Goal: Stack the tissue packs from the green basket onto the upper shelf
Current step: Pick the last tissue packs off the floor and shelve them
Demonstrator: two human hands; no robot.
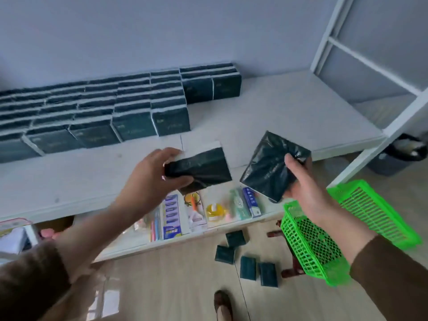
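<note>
Above the upper shelf (278,117), one tissue pack is gripped by each hand: left hand (148,179) nearer the stacked rows (97,112), right hand (305,188) over the green basket (370,218).

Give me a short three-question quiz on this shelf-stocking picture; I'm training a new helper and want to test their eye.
1. True or false: each hand holds a dark tissue pack, the left hand one pack and the right hand another.
2. Where do the loose packs lie? A) in the green basket B) on the floor below the shelves C) on the upper shelf
3. Fill in: the rows of stacked packs fill the ____ part of the upper shelf.

Key: 1 true; 2 B; 3 left.
</note>
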